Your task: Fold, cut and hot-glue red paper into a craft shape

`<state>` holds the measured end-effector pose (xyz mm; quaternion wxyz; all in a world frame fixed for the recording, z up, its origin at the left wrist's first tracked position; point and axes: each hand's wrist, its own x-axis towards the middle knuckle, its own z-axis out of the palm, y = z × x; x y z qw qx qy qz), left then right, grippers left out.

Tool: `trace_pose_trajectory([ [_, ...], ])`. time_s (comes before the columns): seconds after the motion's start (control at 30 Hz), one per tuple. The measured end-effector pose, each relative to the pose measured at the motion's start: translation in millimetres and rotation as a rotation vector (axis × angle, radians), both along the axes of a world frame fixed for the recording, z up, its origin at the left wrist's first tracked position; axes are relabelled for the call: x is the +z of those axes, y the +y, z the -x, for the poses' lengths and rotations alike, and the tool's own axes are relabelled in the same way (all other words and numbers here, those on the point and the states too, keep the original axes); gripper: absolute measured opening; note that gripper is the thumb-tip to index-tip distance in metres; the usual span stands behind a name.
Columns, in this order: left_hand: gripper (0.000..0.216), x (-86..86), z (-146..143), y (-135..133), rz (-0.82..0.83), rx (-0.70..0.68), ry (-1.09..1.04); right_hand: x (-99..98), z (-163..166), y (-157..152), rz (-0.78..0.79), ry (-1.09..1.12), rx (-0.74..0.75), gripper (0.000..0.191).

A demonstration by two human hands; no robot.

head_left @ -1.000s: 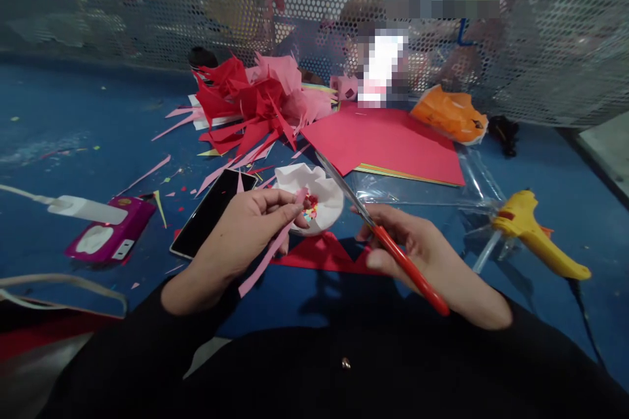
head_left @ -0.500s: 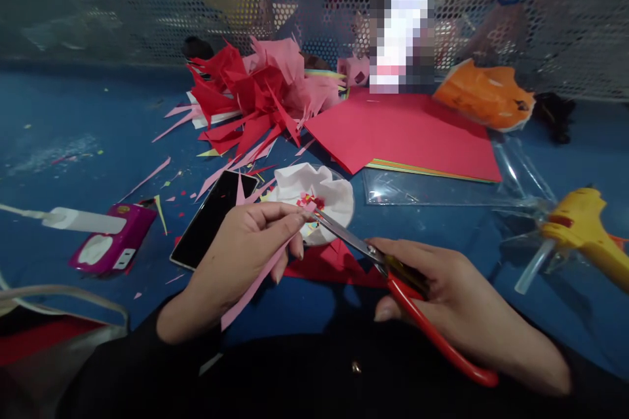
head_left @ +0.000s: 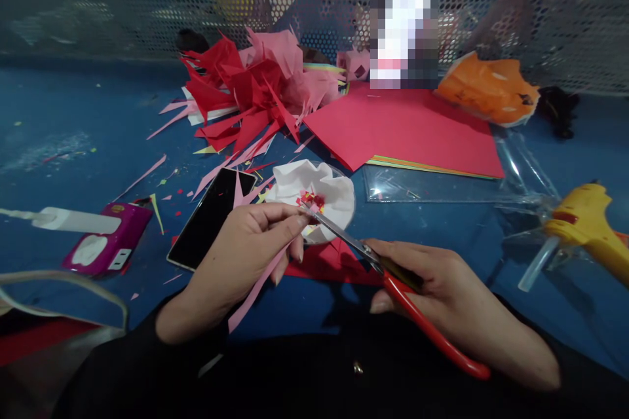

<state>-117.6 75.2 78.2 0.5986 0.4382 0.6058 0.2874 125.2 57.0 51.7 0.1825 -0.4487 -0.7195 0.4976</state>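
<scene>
Left hand point(head_left: 240, 255), pinched on a pink paper strip point(head_left: 255, 285), held its tip just over the white dish point(head_left: 337, 190) at 12 o'clock, apparently so cuttings would join the snippets point(head_left: 312, 200) already there. Right hand point(head_left: 442, 294), closed round the red scissors point(head_left: 354, 243), aimed the blades toward 10 o'clock at that tip; whether the blades met the paper was hidden behind the left fingertips point(head_left: 297, 221).

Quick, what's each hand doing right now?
Left hand: shut, pinching a pink paper strip.
Right hand: shut, gripping the red-handled scissors.
</scene>
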Motion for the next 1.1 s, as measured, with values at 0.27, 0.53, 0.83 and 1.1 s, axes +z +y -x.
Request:
trace_pose_trajectory([
  [0.27,0.027,0.5,0.8,-0.2,-0.010,-0.015,0.030,-0.7,1.0,1.5,-0.001,-0.001,-0.011,0.017],
  [0.53,0.023,-2.5,3.0,-0.4,-0.039,0.017,-0.008,-5.6,0.1,2.6,-0.002,0.019,-0.020,0.015],
  [0.83,0.021,-0.9,1.8,-0.9,-0.038,0.050,0.001,-2.7,-0.6,-2.6,0.117,0.013,-0.075,0.023],
  [1.1,0.016,-0.5,0.9,-1.1,-0.066,0.085,-0.006,-0.5,-3.4,-4.5,0.046,-0.098,-0.043,0.038],
])
